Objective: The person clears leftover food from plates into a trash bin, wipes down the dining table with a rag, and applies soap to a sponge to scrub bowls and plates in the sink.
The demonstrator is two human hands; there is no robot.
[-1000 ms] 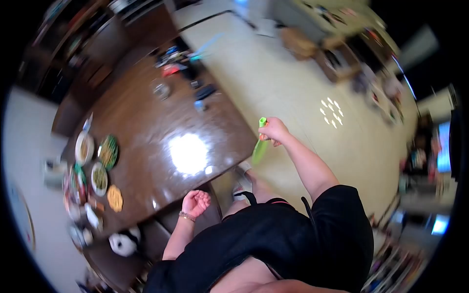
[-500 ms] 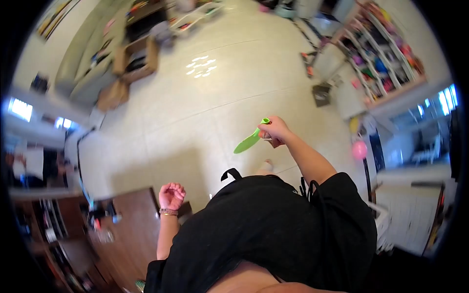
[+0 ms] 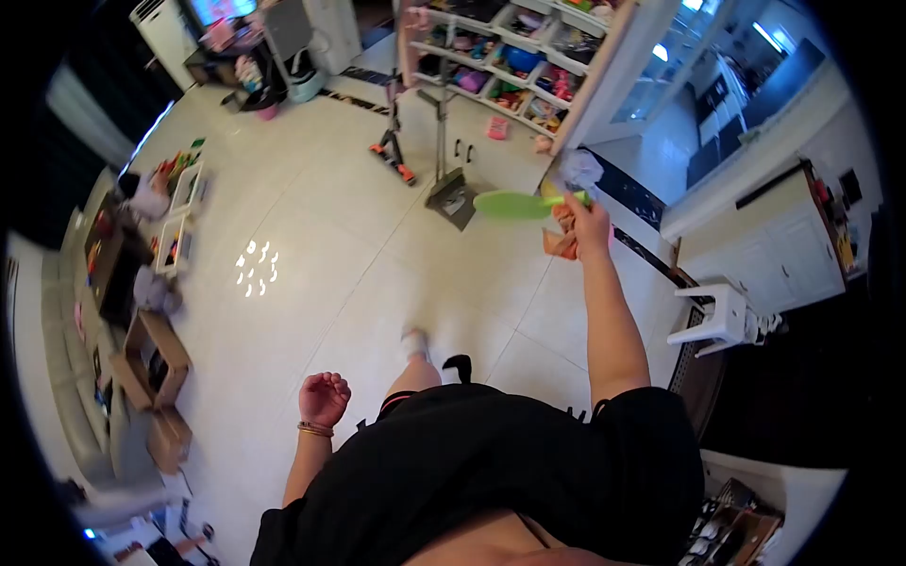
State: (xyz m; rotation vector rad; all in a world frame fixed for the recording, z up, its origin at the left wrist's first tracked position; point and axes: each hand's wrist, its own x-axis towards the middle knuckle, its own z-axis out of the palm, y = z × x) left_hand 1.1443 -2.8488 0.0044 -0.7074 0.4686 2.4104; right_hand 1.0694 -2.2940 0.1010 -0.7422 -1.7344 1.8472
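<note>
My right hand (image 3: pixel 591 226) is closed round the handle of a green plastic paddle (image 3: pixel 512 206) with a flat, rounded blade pointing left. The same hand also grips a crumpled orange wrapper-like piece (image 3: pixel 561 245), whose exact kind I cannot make out. Both are held in the air over the floor, out at arm's length. At my left side, my left hand (image 3: pixel 324 400) is raised with its fingers curled in and nothing visible in them; bracelets circle its wrist.
A grey long-handled dustpan (image 3: pixel 453 200) and an orange-and-black floor tool (image 3: pixel 393 162) stand by a shelf of toy bins (image 3: pixel 514 58). To the right are a white bag (image 3: pixel 580 170) and a white stool (image 3: pixel 714 318). Cardboard boxes (image 3: pixel 151 363) sit by the sofa (image 3: pixel 61 377) at left.
My view has swung to the right, so the toy shelf and dustpan are nearer the middle. My right arm reaches further out with the green paddle; my left hand's fingers are curled more closely.
</note>
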